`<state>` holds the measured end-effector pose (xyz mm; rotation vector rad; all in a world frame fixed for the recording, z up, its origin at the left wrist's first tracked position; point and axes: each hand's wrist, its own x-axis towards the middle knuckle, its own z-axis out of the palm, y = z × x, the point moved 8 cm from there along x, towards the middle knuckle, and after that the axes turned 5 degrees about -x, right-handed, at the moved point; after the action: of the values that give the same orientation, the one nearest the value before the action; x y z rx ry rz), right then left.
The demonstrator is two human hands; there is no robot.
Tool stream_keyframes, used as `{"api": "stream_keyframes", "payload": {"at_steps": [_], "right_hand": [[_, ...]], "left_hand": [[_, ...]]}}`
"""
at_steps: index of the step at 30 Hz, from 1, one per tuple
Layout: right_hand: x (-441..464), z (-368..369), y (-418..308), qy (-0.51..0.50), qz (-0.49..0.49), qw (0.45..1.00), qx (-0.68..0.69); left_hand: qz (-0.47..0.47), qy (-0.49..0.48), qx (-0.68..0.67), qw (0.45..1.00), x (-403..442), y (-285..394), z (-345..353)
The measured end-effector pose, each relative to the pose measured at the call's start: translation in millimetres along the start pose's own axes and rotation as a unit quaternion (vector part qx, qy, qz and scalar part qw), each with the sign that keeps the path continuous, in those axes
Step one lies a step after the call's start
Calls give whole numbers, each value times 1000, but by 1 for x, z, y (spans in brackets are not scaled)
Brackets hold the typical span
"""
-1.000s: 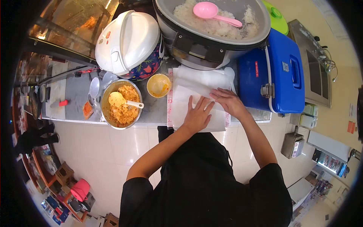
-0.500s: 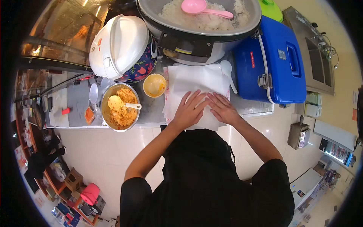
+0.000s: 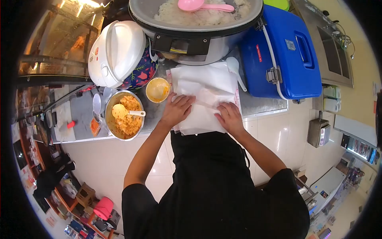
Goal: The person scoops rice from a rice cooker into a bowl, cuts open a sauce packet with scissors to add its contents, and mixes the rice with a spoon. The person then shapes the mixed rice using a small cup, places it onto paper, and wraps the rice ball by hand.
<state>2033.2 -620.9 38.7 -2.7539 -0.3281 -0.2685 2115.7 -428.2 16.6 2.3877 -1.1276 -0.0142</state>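
A stack of white wrapping paper (image 3: 189, 126) lies on the metal counter in front of my body. The top sheet is folded over, with a raised bulge (image 3: 211, 95) under it; what is inside is hidden. My left hand (image 3: 178, 108) grips the left end of the fold, its fingers bent over the paper. At the fold's right end, my right hand (image 3: 230, 117) has its fingers curled on the same sheet. Left of the paper stands a small yellowish bowl (image 3: 158, 90) with orange smears. A pale spoon (image 3: 236, 71) lies along the paper's right side.
A steel bowl (image 3: 113, 130) of orange rice holds a ladle (image 3: 120, 111). Behind are a white-lidded flowered container (image 3: 115, 51) and a big rice cooker (image 3: 137, 8) with a pink scoop (image 3: 191, 4). A blue cooler box (image 3: 292, 75) stands right. The counter edge (image 3: 264, 113) is near my waist.
My hands have moved apart from their place together on the flat paper. Now they hold a fold in the top sheet. The view has shifted slightly.
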Motion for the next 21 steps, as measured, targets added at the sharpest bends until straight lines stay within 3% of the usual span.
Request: {"api": "stream_keyframes", "payload": {"at_steps": [3, 6, 12, 18, 21], "right_hand": [[-2, 7, 8, 4, -4, 1000, -24], [0, 6, 14, 7, -15, 999, -47], [4, 14, 33, 1, -23, 1000, 13], [13, 4, 40, 9, 14, 999, 42], [12, 5, 42, -1, 3, 999, 43]], "left_hand": [[-7, -52, 32, 998, -1, -3, 8], [14, 14, 15, 1000, 5, 1, -4], [-29, -20, 28, 999, 26, 6, -1], [62, -14, -5, 998, 29, 7, 5], [55, -37, -50, 997, 32, 3, 9]]}}
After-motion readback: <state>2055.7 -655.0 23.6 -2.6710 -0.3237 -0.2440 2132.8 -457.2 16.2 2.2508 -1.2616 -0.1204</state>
